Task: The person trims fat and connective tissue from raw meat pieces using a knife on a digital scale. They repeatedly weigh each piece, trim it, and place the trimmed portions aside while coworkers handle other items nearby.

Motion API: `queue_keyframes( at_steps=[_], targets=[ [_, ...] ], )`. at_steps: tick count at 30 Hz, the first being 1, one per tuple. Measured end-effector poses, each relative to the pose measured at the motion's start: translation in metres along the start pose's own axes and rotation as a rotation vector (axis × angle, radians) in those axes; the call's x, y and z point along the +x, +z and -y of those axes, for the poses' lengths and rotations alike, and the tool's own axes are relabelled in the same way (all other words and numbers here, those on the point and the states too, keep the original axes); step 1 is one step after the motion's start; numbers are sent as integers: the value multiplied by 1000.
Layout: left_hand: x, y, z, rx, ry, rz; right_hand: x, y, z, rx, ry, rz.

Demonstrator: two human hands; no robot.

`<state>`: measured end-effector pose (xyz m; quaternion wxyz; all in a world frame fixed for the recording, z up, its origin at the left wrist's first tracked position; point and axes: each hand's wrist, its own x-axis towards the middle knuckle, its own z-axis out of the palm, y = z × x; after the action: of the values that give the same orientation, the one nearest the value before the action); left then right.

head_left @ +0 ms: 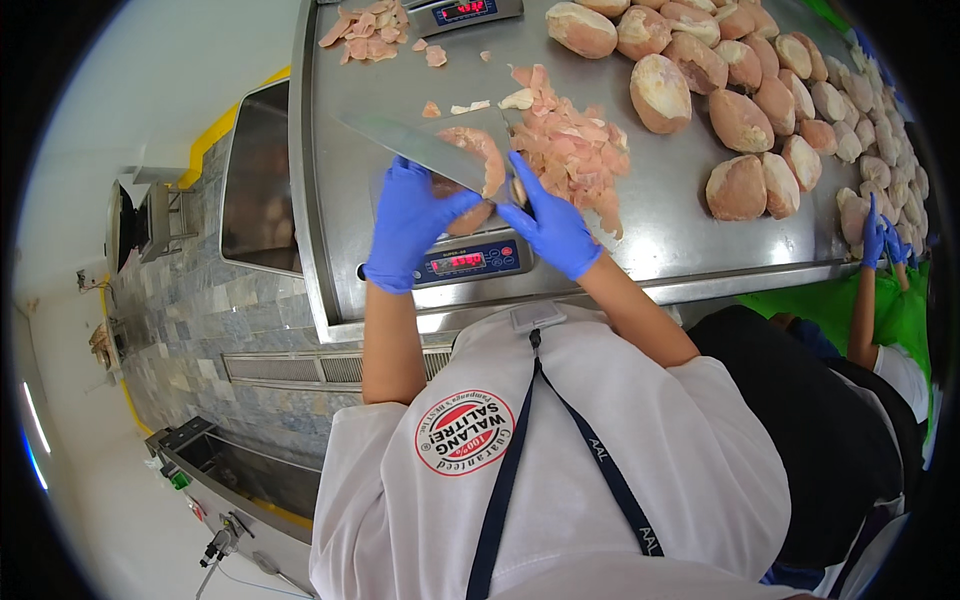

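A long, wide knife blade [415, 146] slants across the scale, its far end pointing up and left. My right hand [555, 225] is closed near the blade's right end, around what looks like the knife's handle. Beneath the blade my left hand [410, 220] has its fingers and thumb closed on a piece of raw pink meat [468, 218], partly hidden by hand and blade. A curved slice of meat [484, 152] lies along the blade's far side. Under both hands stands a digital scale [475, 262] with a lit red display.
Thin meat slices [570, 145] are heaped right of the scale, and a smaller pile [368, 32] lies far left beside a second scale [465, 12]. Many large raw meat chunks [738, 120] cover the table's [680, 235] right side. At far right, another person's gloved hands [880, 240] touch meat.
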<state>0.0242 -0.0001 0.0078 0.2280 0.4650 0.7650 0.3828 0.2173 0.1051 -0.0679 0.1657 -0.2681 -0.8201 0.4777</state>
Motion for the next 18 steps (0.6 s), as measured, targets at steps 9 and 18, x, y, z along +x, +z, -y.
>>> queue_keyframes(
  at_steps=[9,18],
  targets=[
    [21,-4,35,144,237,96,6,-33,-7,-235,-52,172],
    [27,-10,27,121,140,124,36,-10,7,-162,-21,84]
  ],
)
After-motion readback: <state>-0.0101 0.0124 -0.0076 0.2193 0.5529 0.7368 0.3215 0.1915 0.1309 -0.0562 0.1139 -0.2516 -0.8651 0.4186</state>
